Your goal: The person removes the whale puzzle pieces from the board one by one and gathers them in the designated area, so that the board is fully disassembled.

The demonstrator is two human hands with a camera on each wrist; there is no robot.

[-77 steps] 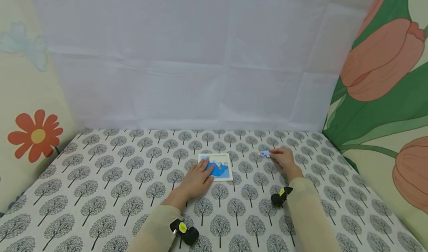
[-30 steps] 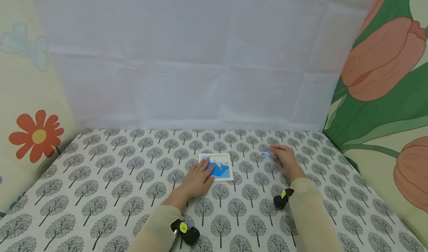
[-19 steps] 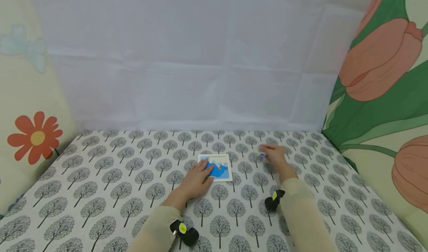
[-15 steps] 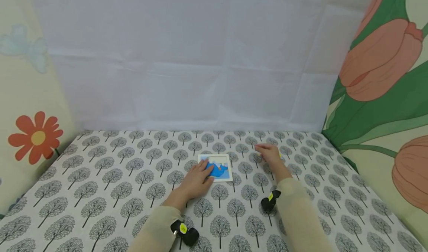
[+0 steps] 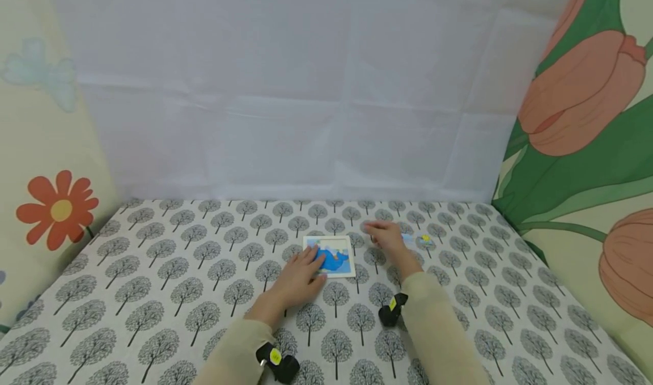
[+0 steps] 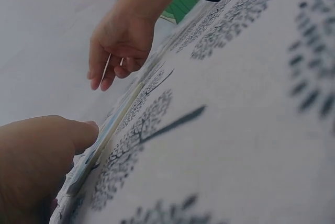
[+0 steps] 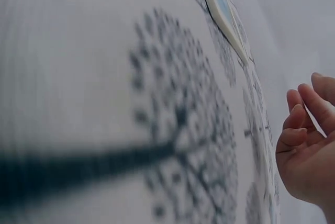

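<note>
A small white-framed jigsaw puzzle (image 5: 352,267) showing a blue whale lies near the middle of the table. My left hand (image 5: 298,277) rests on its left side with extended fingers, hiding part of the picture. To the right of the frame, my right hand (image 5: 386,238) hovers over the cloth, thumb and fingers together. Between those fingers a thin white edge of a puzzle piece (image 6: 105,71) shows in the left wrist view; its printed face is hidden. Behind this hand lie a light blue puzzle piece (image 5: 407,238) and another one with a yellow patch (image 5: 425,240).
A white cloth (image 5: 168,300) printed with grey trees covers the table. A white curtain (image 5: 285,90) hangs along the back edge. Patterned walls with large flowers (image 5: 571,101) stand at both sides.
My right hand has moved left from the loose pieces towards the frame, uncovering the yellow-patched piece. A piece with a pink spot has gone from the cloth. My left hand stays on the puzzle.
</note>
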